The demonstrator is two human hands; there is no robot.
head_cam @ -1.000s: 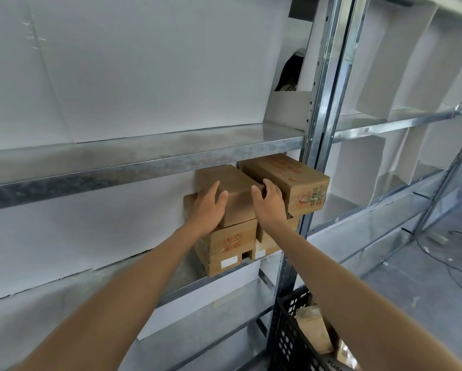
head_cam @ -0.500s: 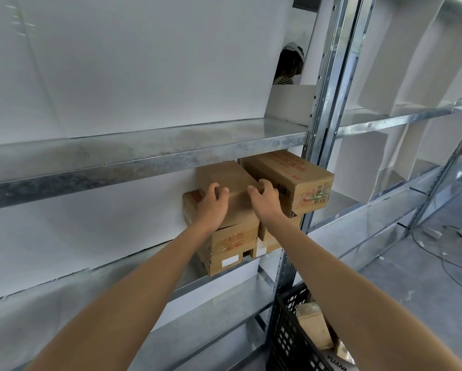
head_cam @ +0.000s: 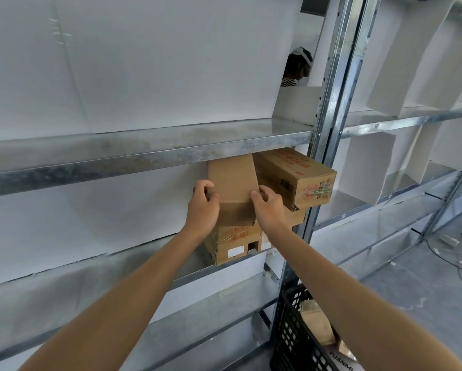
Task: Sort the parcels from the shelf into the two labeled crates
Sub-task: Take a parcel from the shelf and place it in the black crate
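Both hands, left hand [head_cam: 201, 207] and right hand [head_cam: 268, 210], grip the plain brown cardboard box [head_cam: 232, 183].
It looks stiff and light; holding its two sides seems best.

The upper parcel [head_cam: 232, 183] tops the lower parcel [head_cam: 233, 243]; crate [head_cam: 291, 333] below right.

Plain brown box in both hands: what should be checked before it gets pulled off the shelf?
1. Left hand grips the plain box at its left edge: ok.
2. Right hand grips its right edge: ok.
3. Clearance under the upper shelf: cannot tell, the box's far end is hidden behind the shelf lip.
4. Printed box close beside it overhangs its stack and might shift: not ok.
5. Black crate is the right one for this box: cannot tell, its lettering is cut off.
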